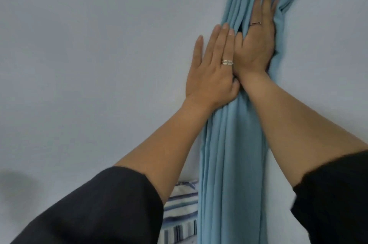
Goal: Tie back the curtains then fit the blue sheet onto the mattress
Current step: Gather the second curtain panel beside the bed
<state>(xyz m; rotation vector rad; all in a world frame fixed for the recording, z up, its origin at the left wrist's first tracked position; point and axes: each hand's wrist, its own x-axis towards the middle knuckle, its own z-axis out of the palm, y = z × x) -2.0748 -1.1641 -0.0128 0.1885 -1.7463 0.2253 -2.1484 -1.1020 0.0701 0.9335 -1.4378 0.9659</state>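
Note:
A light blue curtain (229, 164) hangs gathered in long folds against a pale wall (99, 44). My right hand (256, 44) lies flat on the gathered folds where the bunch is narrowest. Its fingers are straight and point upward, and fabric bunches along its right edge. My left hand (209, 70) rests just left of it, with straight fingers on the wall and the curtain's left edge. Its thumb is bent against the folds under my right wrist. Both hands wear rings. I see no tie-back band and no mattress.
Blue-and-white striped bedding (179, 213) shows at the bottom, left of the curtain's lower part. A white patch (286, 198) lies at the curtain's lower right. Dark sleeves (99, 208) cover my upper forearms.

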